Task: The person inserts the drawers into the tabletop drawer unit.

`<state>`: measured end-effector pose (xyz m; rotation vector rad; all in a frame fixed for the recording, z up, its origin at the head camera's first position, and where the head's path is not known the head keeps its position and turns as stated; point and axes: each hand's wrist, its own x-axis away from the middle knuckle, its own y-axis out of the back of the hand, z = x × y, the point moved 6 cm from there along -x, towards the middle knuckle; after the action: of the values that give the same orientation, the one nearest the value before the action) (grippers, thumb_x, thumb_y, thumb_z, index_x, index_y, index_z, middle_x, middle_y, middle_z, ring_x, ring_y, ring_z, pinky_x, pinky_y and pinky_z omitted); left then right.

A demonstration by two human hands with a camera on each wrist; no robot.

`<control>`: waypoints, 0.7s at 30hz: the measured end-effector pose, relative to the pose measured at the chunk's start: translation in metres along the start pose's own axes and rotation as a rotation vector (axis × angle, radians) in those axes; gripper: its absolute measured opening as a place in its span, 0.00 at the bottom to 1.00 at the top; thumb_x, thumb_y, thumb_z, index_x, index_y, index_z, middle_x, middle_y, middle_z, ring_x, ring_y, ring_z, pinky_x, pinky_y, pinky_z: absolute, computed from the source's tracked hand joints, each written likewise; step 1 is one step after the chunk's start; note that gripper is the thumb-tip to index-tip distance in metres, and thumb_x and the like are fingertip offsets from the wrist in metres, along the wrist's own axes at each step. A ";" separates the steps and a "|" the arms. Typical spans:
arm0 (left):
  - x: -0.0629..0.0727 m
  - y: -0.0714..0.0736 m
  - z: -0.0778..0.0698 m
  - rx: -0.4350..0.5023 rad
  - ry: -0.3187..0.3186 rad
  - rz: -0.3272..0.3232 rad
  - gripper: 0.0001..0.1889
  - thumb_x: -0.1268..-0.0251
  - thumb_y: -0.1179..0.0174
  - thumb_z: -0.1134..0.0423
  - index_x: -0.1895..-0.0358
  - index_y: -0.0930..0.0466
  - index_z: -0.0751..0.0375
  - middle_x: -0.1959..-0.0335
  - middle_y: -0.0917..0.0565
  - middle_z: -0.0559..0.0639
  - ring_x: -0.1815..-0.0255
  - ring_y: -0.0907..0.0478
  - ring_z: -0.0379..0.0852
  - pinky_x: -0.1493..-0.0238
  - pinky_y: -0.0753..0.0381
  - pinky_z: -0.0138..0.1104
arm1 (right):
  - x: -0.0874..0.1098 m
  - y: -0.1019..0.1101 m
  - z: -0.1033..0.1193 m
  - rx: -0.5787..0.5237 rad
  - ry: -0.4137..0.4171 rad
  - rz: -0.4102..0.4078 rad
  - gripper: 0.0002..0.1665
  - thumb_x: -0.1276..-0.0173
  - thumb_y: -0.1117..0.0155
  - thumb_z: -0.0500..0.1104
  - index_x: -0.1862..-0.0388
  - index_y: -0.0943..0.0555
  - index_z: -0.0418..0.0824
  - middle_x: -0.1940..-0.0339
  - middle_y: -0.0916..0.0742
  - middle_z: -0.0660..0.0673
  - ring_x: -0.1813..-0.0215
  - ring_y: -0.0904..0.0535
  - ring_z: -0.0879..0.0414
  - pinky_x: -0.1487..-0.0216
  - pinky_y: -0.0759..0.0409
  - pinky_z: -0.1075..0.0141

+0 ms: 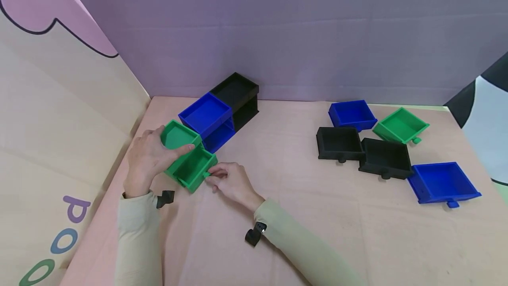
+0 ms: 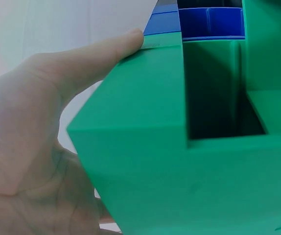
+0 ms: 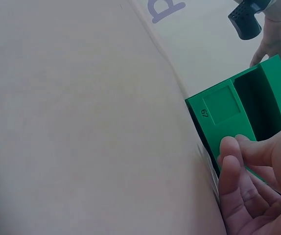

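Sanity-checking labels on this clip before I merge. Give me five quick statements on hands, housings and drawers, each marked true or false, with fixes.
1. The left hand grips the green housing. True.
2. The right hand pinches the knob of a green drawer. True.
3. That green drawer is pushed fully into its housing. False: it juts out toward the right hand.
4. The blue housing stands between the green housing and the black housing. True.
5. Only three loose drawers lie on the table's right side. False: five do, two blue, two black and one green.
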<state>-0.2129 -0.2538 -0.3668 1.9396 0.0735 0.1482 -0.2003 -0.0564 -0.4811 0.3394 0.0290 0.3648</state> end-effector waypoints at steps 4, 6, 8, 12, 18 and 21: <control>0.000 0.000 0.000 0.000 -0.005 -0.005 0.59 0.39 0.37 0.24 0.19 0.38 0.69 0.27 0.27 0.76 0.31 0.29 0.75 0.40 0.20 0.63 | -0.001 -0.001 0.001 0.007 -0.005 0.002 0.10 0.27 0.27 0.41 0.50 0.09 0.39 0.73 0.08 0.46 0.73 0.13 0.61 0.47 0.18 0.64; 0.000 0.000 0.000 -0.001 -0.005 -0.007 0.59 0.39 0.37 0.24 0.19 0.37 0.69 0.28 0.27 0.76 0.32 0.28 0.75 0.40 0.20 0.63 | -0.002 -0.002 0.001 0.010 -0.007 0.004 0.10 0.27 0.27 0.40 0.50 0.10 0.39 0.73 0.08 0.46 0.73 0.13 0.62 0.49 0.18 0.66; 0.000 0.000 0.000 -0.005 -0.003 -0.006 0.59 0.39 0.37 0.24 0.19 0.37 0.69 0.28 0.27 0.76 0.32 0.28 0.75 0.40 0.20 0.63 | -0.003 -0.003 0.001 0.011 -0.009 0.006 0.10 0.27 0.27 0.40 0.50 0.10 0.38 0.73 0.08 0.47 0.73 0.14 0.63 0.52 0.19 0.68; 0.000 0.000 0.000 -0.005 0.001 -0.006 0.59 0.39 0.37 0.24 0.19 0.38 0.69 0.28 0.27 0.76 0.32 0.28 0.75 0.40 0.20 0.63 | -0.006 -0.004 0.003 0.014 0.006 0.005 0.10 0.27 0.27 0.40 0.51 0.10 0.38 0.73 0.08 0.47 0.74 0.14 0.63 0.57 0.20 0.71; 0.001 0.001 -0.001 -0.005 0.002 -0.014 0.58 0.39 0.37 0.25 0.19 0.37 0.69 0.29 0.26 0.76 0.33 0.28 0.75 0.42 0.19 0.62 | -0.009 -0.005 0.004 0.019 0.011 0.002 0.09 0.27 0.27 0.40 0.51 0.10 0.38 0.74 0.09 0.48 0.73 0.14 0.63 0.58 0.20 0.71; 0.000 0.001 -0.001 -0.006 0.003 -0.015 0.58 0.39 0.36 0.25 0.19 0.37 0.69 0.28 0.26 0.76 0.33 0.28 0.75 0.42 0.19 0.62 | -0.010 -0.006 0.003 0.015 0.013 0.004 0.09 0.26 0.28 0.40 0.51 0.10 0.39 0.74 0.09 0.48 0.74 0.14 0.63 0.54 0.19 0.69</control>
<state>-0.2127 -0.2532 -0.3660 1.9321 0.0890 0.1411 -0.2075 -0.0667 -0.4807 0.3520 0.0443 0.3713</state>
